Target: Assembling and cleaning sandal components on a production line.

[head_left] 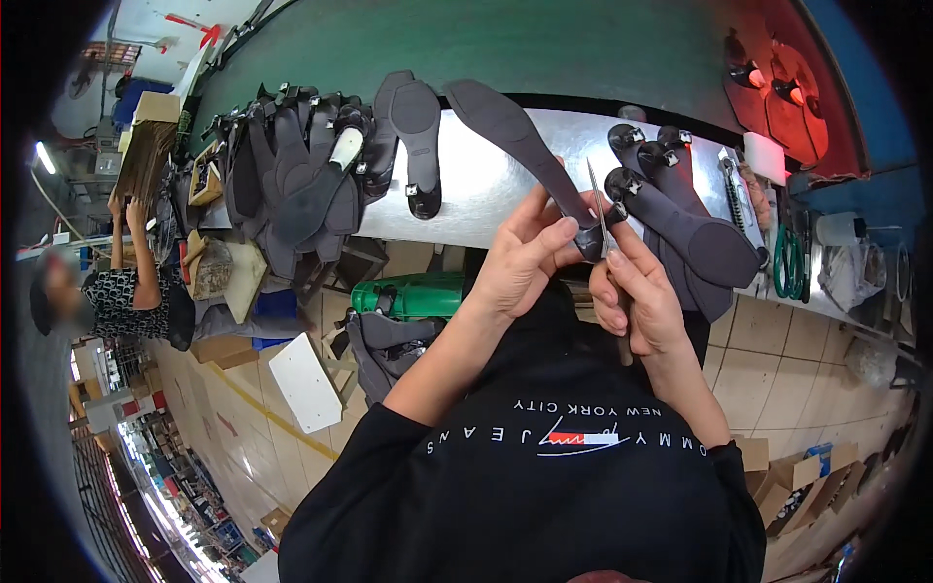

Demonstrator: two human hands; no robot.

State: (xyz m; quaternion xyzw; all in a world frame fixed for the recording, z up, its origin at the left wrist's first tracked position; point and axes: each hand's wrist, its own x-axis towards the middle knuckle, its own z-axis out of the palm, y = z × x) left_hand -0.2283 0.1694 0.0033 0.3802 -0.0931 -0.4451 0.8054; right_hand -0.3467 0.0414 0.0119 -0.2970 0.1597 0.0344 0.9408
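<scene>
A dark grey shoe sole (510, 126) with a glossy black heel end is gripped by my left hand (530, 255), toe end pointing up and left over the metal table. My right hand (643, 296) is closed around a slim pointed knife (596, 194), its metal blade rising beside the heel end of the sole. The knife's handle is mostly covered by my fingers. Left of the held sole, another sole (418, 121) lies on the table, next to a large pile of soles (292, 165). More soles (695, 233) are stacked just right of my hands.
Behind the metal table (476, 209) runs a green work surface (466, 49). Soles (777, 107) sit under red light at far right. A utility knife (736, 194) and green tape rolls (789, 262) lie at the right. A person (131, 291) handles sheets at left.
</scene>
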